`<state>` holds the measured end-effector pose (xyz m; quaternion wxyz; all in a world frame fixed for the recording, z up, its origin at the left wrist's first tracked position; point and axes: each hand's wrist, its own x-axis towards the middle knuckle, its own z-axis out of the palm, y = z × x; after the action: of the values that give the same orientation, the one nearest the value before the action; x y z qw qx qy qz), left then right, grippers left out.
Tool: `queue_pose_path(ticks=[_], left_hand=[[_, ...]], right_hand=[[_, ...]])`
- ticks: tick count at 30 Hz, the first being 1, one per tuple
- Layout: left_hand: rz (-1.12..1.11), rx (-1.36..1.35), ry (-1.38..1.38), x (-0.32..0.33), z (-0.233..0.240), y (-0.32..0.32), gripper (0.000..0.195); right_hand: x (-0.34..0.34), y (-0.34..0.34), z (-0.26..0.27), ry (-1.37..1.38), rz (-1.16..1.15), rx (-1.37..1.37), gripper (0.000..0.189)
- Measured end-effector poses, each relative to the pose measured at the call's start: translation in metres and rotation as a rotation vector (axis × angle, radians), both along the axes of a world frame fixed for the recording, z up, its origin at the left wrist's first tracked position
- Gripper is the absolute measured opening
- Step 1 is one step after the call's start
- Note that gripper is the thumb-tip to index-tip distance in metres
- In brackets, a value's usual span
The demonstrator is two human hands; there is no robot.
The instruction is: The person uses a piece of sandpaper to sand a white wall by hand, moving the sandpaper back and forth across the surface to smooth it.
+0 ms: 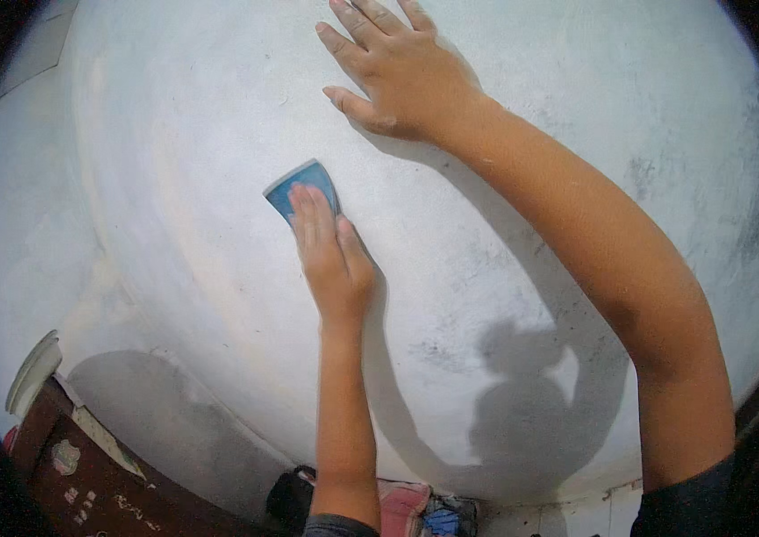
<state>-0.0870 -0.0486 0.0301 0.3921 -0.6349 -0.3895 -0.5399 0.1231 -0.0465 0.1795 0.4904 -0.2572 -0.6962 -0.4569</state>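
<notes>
My left hand (330,252) presses a blue sheet of sandpaper (315,176) against a whitish painted wall (205,201). The sheet's pale top edge and upper corners stick out beyond my fingertips, and its lower part is hidden under the hand. Higher up and to the right, my right hand (399,70) rests palm down on the wall with its fingers spread, holding nothing. Pale dust shows on the fingers of that hand. Grey smudges (446,346) mark the wall to the right of my left forearm.
At the lower left stands dark brown wooden furniture (84,470) with worn stickers and a pale rounded object (34,376) on top. Pink cloth (403,507) and a black item (291,497) lie low by the wall. My shadow (527,403) falls across the wall.
</notes>
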Motion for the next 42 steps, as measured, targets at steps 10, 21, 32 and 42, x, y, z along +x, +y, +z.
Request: queue_pose_path(ticks=[10, 21, 32, 42], left_hand=[[0.064, -0.038, 0.049, 0.009, -0.011, 0.003, 0.055], [-0.032, 0.063, 0.072, 0.012, 0.087, 0.011, 0.056], [-0.028, -0.297, -0.008, 0.044, -0.151, -0.018, 0.083], [-0.004, -0.197, -0.023, 0.039, -0.133, -0.006, 0.056]], right_hand=[[-0.002, 0.002, -0.005, 0.012, -0.001, 0.042, 0.069], [-0.016, 0.029, -0.003, 0.06, 0.071, 0.12, 0.064], [-0.034, 0.031, 0.0, 0.246, -0.217, 0.246, 0.052], [-0.025, 0.036, -0.016, 0.221, -0.121, 0.217, 0.054]])
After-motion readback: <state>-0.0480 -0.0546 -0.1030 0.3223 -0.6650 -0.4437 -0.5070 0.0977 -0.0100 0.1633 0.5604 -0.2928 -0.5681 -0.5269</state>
